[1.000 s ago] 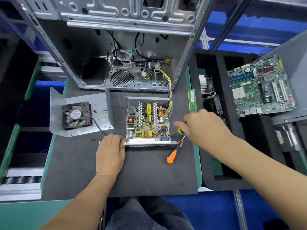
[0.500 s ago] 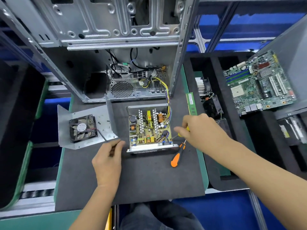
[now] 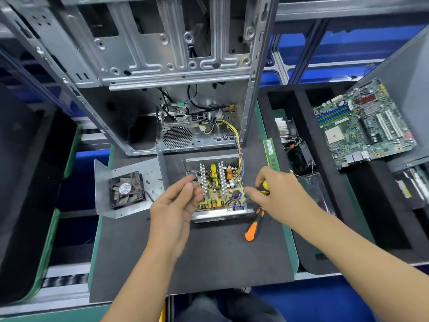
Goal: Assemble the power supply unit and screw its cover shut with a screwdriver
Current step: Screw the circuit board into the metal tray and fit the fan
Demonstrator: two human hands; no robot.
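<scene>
**Op:** I'm watching from the head view. The open silver metal power supply box [image 3: 217, 189], its yellow-green circuit board showing, is sitting on the dark grey foam mat [image 3: 209, 259], just in front of the bare steel computer case [image 3: 176, 73]. Its wire bundle is running up into that case.

**Obs:** Hands?

**Op:** The right hand [image 3: 276, 194] is gripping a yellow-and-black-handled screwdriver [image 3: 263, 187], fingers curled round the handle, its tip at the box's right near corner. The left hand [image 3: 178, 203] is hovering over the box's left edge with thumb and fingertips drawn together. I'm guessing a screw is pinched there, but it's too small to see, so I cannot tell.

**Obs:** The cover?

**Op:** The bent silver metal cover with the black fan [image 3: 126, 189] is lying flat to the left, apart from the box, small black screws [image 3: 153, 181] loose on it. By my judgement it's not yet fitted.

**Obs:** Risks?

**Op:** I'm noting three. A tiny screw could be dropping among the board's components if the pinch slips. The fan's lead could be getting trapped under the cover edge when it's lowered. A second, orange-and-black-handled screwdriver [image 3: 253, 226] is lying touching the box's near corner; a nudge could be rolling it.
</scene>
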